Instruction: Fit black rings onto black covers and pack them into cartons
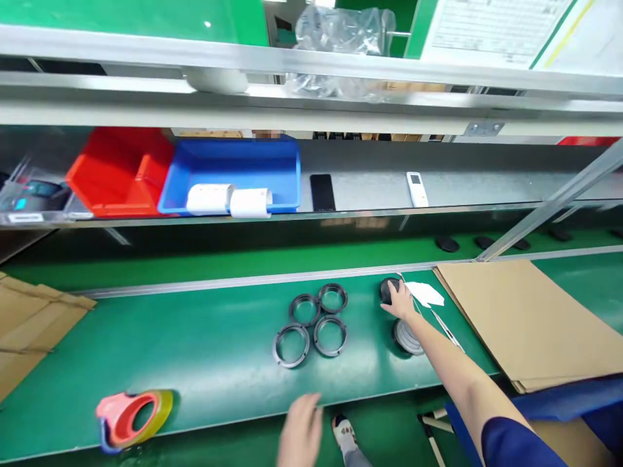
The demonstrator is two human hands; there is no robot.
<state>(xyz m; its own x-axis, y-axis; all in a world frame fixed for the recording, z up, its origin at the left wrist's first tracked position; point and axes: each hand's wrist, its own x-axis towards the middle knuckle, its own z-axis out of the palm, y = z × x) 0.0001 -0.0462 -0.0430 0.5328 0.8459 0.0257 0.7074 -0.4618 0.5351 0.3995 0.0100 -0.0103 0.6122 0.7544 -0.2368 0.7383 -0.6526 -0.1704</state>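
My right hand (401, 301) reaches across the bench with its fingers round a black round part (387, 291), partly hidden by the hand. Just below, beside my forearm, stands a grey stack of rings (407, 338). White paper (425, 294) and thin white strips (446, 329) lie to the right of the hand. Smeared by motion, my left hand (300, 431) hangs at the bench's front edge, and its fingers cannot be made out well. Nearest to it are several dark rings, among them a front-left ring (278, 353) and a front-right ring (318, 345).
A tape dispenser (114, 418) sits at the front left edge. Flat cardboard (530, 318) covers the right side, and more cardboard (34, 318) lies left. On the shelf above are a red bin (111, 175), a blue tray (233, 172) with white rolls, and a phone (322, 192).
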